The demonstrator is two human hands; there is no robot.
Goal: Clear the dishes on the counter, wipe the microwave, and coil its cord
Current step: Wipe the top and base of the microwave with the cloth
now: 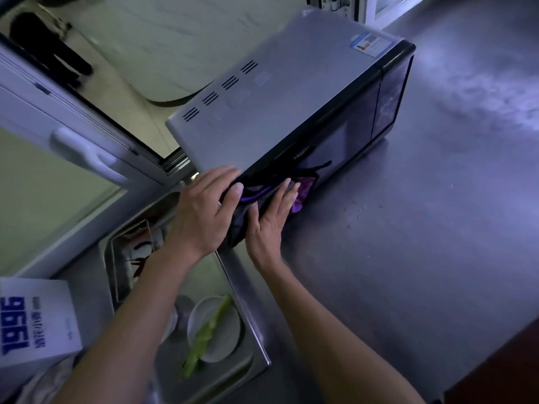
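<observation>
Item: microwave (291, 91), silver top, dark glass door, standing on the steel counter (408, 228) near its far left corner, beside the sink edge. Door closed; a label sits on the top panel at the far end.

Item: cloth (300, 189), dark with purple, bunched against the lower near end of the microwave door, where the door meets the counter.

Item: left hand (204, 211). Grip: flat and wide, fingers straight, resting over the near corner of the microwave and the upper edge of the cloth; it reads as a steadying hand.

Item: right hand (274, 214). Grip: fingers straight, pressing the cloth against the door front; nothing is curled around.

Step in hand, as judged: wiping the microwave, working the near end of the door. The dishes look already moved off the counter. The cord is not visible, so coiling appears not yet begun.

Next move, as judged: carry the cloth along the door toward the far end with even pressure while the left hand braces the body against sliding.

Container: sink (250, 325), set into the near left of the counter. Contents: a white plate (215, 319) with a green vegetable strip (204, 333) lying across it; a metal tray (116, 258) farther back holding red scraps, unclear.

Other: white box (38, 319) with blue print, near left.
</observation>
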